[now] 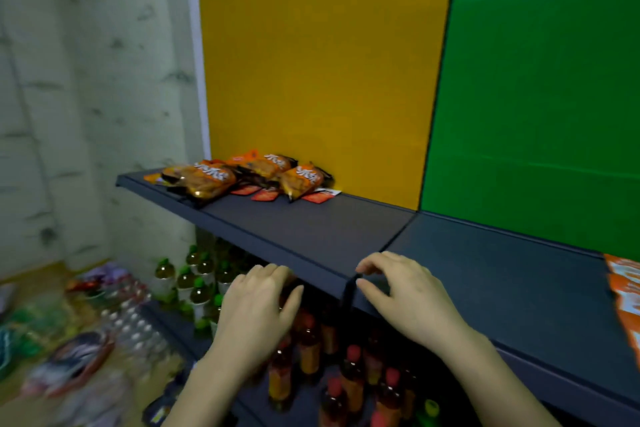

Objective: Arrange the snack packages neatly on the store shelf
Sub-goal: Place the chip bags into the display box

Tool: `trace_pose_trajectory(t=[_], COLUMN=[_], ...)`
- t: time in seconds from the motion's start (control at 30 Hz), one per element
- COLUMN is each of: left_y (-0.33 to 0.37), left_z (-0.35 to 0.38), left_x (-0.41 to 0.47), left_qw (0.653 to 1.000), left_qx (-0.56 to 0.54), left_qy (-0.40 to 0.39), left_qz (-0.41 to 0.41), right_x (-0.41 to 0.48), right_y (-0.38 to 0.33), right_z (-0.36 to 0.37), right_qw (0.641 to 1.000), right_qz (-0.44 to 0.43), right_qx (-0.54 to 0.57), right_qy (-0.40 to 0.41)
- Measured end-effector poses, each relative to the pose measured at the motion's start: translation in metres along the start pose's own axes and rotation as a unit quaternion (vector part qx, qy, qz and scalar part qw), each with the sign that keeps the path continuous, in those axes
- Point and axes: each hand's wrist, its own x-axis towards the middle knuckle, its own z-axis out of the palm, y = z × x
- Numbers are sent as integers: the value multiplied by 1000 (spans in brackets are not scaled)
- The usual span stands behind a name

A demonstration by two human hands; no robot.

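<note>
Several orange snack packages (242,177) lie in a loose overlapping heap at the back left of the dark grey shelf (311,229), against the yellow back panel. More orange packages (627,291) show at the right edge of the shelf. My left hand (256,308) hovers just below the shelf's front edge, fingers loosely curled, holding nothing. My right hand (408,295) rests at the shelf's front edge by the seam between two shelf boards, fingers relaxed and empty. Both hands are far from the heap.
Below the shelf stand bottles with green caps (197,281) and bottles with red caps (349,374). Blurred packaged goods (79,340) lie on the floor at the left. A green panel (536,97) backs the right shelf section. A pale wall is at the left.
</note>
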Motion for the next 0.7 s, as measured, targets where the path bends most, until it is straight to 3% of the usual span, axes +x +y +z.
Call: trace_pose_trajectory(t=[0.27,0.7], left_y=[-138,-250], left_z=[-22,-1], left_x=[20,110], left_qw=[999,999], left_qx=[13,-17], left_qy=[35,28], left_qz=[5,-28], right_x=[84,230], right_y=[-76,-95], right_z=[66,125], right_qw=[996,973], right_qz=[58,203], right_qx=[60,112], right_qy=[2,18])
